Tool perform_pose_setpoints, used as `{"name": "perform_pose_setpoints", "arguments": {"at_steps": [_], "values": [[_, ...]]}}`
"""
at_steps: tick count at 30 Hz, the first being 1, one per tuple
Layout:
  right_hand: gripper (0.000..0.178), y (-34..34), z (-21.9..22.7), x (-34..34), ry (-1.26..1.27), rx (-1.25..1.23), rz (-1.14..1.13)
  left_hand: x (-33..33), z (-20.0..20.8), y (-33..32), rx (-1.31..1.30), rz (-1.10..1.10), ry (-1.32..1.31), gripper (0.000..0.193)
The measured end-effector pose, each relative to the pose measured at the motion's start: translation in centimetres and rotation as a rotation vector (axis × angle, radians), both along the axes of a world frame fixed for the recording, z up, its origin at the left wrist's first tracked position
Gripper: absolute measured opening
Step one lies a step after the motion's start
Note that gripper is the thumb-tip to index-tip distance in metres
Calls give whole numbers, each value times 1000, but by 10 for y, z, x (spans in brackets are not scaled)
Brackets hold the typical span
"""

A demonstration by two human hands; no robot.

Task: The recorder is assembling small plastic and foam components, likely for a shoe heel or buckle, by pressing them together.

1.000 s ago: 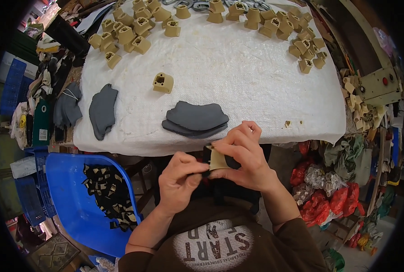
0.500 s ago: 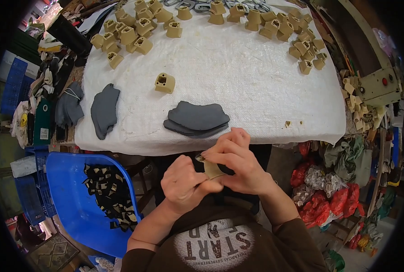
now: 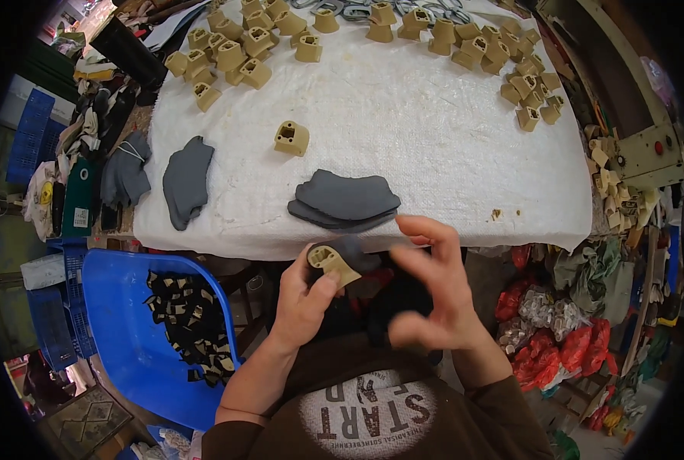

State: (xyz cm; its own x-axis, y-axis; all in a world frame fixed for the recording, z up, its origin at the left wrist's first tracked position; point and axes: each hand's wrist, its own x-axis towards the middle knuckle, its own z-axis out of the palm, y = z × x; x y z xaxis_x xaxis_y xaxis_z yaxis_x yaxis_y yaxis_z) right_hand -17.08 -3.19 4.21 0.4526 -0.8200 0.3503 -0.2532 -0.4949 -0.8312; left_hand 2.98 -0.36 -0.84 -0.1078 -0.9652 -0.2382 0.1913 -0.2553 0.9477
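My left hand (image 3: 300, 307) grips a tan hollow moulded piece (image 3: 345, 270) below the table's front edge, thumb on its front. A dark grey flap (image 3: 361, 259) sticks out from the piece's right side, its edge blurred. My right hand (image 3: 442, 284) is apart from it to the right, fingers and thumb spread, slightly smeared by motion, with nothing in it. Just ahead on the table lies a small stack of curved dark grey sheets (image 3: 346, 195). Beyond that stands a single tan hollow piece (image 3: 291, 138) with its holed face showing.
White woven cloth covers the table (image 3: 434, 146). Tan pieces crowd its far left (image 3: 231, 54) and far right. More grey sheets (image 3: 189, 182) lie at the left. A blue tub (image 3: 120, 345) with black-and-tan pieces stands lower left; red bags (image 3: 541, 356) lie lower right.
My right hand has let go of the tan piece and moved right, opening. The piece has turned in my left hand, showing its hollow end and the grey flap. The view has shifted slightly.
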Motion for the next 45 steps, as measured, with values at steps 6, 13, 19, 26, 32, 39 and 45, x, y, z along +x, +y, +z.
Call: {"name": "perform_pose_setpoints", "arguments": {"at_steps": [6, 13, 19, 26, 32, 39, 45], "values": [[8, 19, -32, 23, -276, 419, -238, -13, 13, 3, -113, -94, -21, 54], [5, 15, -34, 28, -152, 163, -224, -26, 8, 4, -237, 2, -203, 27], [35, 23, -34, 38, 97, -160, -250, -28, 9, 2, -274, 30, -314, 28], [46, 21, -25, 26, 295, -224, -77, -24, 3, 1, -214, -7, -55, 46], [40, -2, -36, -9, -325, 635, -8, -21, 9, 0, -75, -193, 170, 78], [62, -20, -32, -7, -303, 803, 295, -20, 2, 1, -137, -364, 154, 70], [49, -15, -35, 2, -316, 655, 162, -26, 6, -1, -104, -273, 129, 62]]}}
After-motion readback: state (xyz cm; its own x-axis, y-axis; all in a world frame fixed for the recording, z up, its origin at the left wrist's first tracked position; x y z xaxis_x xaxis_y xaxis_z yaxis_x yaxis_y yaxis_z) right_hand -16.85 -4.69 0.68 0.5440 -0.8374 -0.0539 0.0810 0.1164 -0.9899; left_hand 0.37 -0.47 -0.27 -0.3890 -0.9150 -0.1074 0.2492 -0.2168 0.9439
